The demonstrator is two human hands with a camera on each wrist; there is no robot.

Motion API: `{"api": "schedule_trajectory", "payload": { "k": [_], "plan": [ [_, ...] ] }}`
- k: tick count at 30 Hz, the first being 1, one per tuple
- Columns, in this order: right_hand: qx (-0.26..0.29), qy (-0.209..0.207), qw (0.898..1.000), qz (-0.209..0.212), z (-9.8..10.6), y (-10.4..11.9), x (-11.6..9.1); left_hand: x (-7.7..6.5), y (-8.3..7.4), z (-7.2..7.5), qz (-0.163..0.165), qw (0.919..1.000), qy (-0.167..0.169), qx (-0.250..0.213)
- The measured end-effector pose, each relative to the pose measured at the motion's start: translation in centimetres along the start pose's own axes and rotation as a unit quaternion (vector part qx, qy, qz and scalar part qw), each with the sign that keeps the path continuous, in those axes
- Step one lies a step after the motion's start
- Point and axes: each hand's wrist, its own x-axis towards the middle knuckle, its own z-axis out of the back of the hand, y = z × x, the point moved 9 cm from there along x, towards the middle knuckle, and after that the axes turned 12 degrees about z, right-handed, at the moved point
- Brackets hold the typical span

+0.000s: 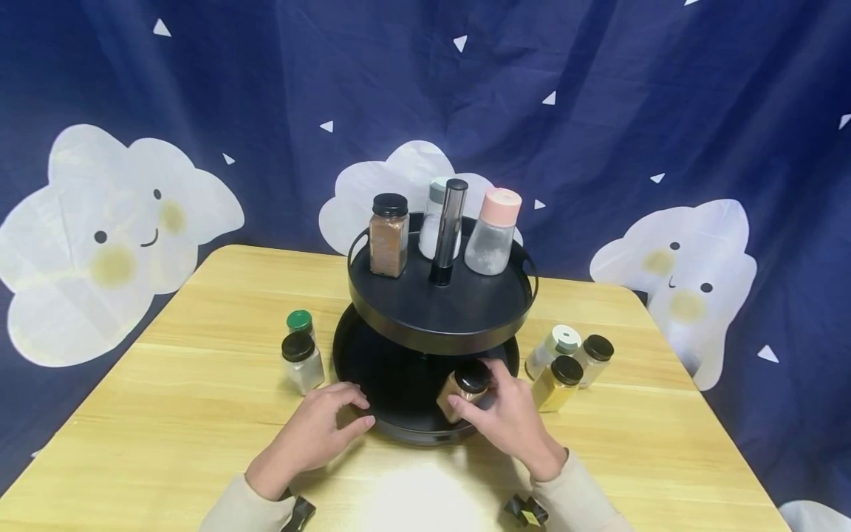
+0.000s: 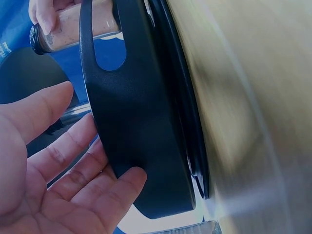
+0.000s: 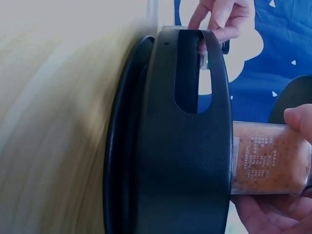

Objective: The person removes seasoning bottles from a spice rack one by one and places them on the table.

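Note:
My right hand (image 1: 510,414) grips a black-lidded spice jar (image 1: 449,393) between thumb and fingers, at the front right of the lower tier (image 1: 392,377) of a black two-tier turntable rack. The jar stands slightly tilted; in the right wrist view its orange-brown contents and printed label (image 3: 260,158) show beside the tier's wall. On the front left of that tier, my left hand (image 1: 315,432) has its fingers spread and loosely bent, and the left wrist view shows its fingertips (image 2: 134,178) against the outer wall.
On the upper tier (image 1: 405,303) stand a brown spice jar (image 1: 388,244), a pink-capped shaker (image 1: 492,236) and a grey-capped bottle (image 1: 431,225), around a metal post (image 1: 450,222). Left of the rack are green-lidded (image 1: 300,321) and black-lidded jars (image 1: 305,369); several jars (image 1: 553,388) stand right.

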Motion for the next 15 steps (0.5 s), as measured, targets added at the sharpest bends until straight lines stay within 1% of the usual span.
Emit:
{"api": "schedule_trajectory", "payload": {
  "k": [6, 12, 15],
  "plan": [
    [-0.010, -0.013, 1.000, 0.001, 0.7, -0.1, 0.3, 0.0, -0.1, 0.0, -0.002, 1.0000, 0.001, 0.001],
    [-0.015, -0.011, 1.000, -0.018, 1.3, -0.4, 0.4, 0.0, -0.1, 0.0, 0.001, 1.0000, 0.007, -0.004],
    [-0.013, -0.017, 1.000, -0.012, 1.5, -0.3, 0.5, -0.1, -0.2, 0.1, -0.002, 1.0000, 0.007, -0.005]
  ]
}}
